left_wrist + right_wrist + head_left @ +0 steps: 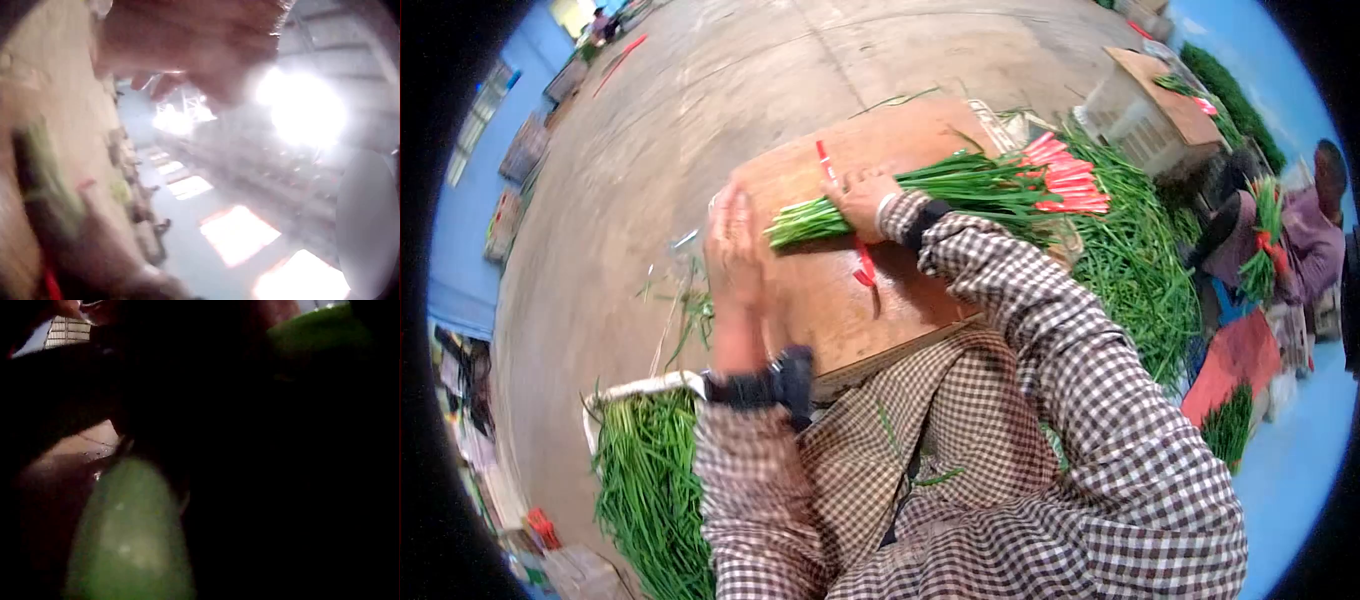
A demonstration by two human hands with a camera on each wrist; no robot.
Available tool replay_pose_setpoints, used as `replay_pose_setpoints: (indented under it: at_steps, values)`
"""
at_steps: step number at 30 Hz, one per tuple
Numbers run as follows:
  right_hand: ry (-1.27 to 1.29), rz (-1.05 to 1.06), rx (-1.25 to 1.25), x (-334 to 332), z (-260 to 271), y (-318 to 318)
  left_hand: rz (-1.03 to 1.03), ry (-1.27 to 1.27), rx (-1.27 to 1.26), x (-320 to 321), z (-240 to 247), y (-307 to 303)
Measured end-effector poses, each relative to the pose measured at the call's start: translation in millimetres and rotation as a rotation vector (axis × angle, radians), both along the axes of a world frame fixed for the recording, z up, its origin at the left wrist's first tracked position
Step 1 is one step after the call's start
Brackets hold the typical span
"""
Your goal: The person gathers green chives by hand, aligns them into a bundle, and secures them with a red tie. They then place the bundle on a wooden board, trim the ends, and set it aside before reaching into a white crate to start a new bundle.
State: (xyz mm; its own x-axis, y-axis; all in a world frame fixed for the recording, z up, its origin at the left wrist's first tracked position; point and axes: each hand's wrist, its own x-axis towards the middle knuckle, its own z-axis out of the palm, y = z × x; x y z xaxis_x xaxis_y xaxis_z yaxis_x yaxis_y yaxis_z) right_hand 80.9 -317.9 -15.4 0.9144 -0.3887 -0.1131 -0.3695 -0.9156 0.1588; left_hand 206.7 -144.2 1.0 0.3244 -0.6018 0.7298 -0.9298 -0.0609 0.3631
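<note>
A bunch of chives (810, 222) lies across the wooden board (800, 330), its pale cut ends facing left. My right hand (865, 200) grips it near those ends, with fingers over the top. Under the bunch runs a red strip (865, 270), both ends sticking out. My left hand (735, 245) is held on edge by the board's left side, fingers straight, apart from the stalk ends and blurred. In the left wrist view the left hand (187, 37) shows at the top. The right wrist view is mostly dark, with a green stalk (134, 531) close up.
Finished-looking bundles with red bands (1065, 180) lie at the board's right end. Loose chives (1130, 260) are heaped beyond it. A white crate (645, 385) of chives stands at my left. Another person (1300, 240) holding a bundle sits at the right.
</note>
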Motion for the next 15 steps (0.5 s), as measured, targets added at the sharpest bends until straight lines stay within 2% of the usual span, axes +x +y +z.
replay_pose_setpoints:
  at_steps: [2,3,4,5,6,7,9,10,13,14,15]
  values:
    - [0.004,0.015,0.029,-7.7,13.1,6.3,0.050,0.308,0.047,53.3,-58.2,-31.4]
    - [-0.009,0.025,0.028,-9.6,15.5,8.0,0.034,0.302,0.039,51.2,-63.9,-38.3]
    - [-0.111,0.027,-0.042,-8.1,2.6,5.3,-0.177,0.780,0.003,44.7,-68.5,-42.7]
    - [-0.084,0.052,0.012,-9.6,5.3,5.3,-0.394,1.259,-0.025,33.0,-66.2,-46.4]
    - [-0.101,0.045,0.036,-10.5,6.2,6.0,-0.157,1.146,-0.040,11.4,-69.1,-55.5]
    - [-0.115,0.039,0.060,-11.1,6.5,6.7,-0.166,1.155,-0.034,0.9,-66.3,-54.8]
    - [-0.129,0.041,0.067,-11.5,-1.8,1.7,-0.002,0.921,0.179,-12.4,-61.7,-50.3]
    - [-0.160,0.053,0.069,-12.2,-3.1,0.7,-0.011,0.923,0.187,-11.0,-66.1,-52.9]
    - [-0.129,0.041,0.076,-10.6,-3.3,1.5,0.143,0.644,0.180,6.6,-78.0,-56.1]
    - [-0.099,0.041,0.065,-12.0,2.4,4.5,0.172,0.381,0.184,0.6,-61.9,-56.5]
    - [-0.102,0.033,0.067,-12.7,1.8,4.3,0.165,0.378,0.189,-7.7,-46.0,-58.5]
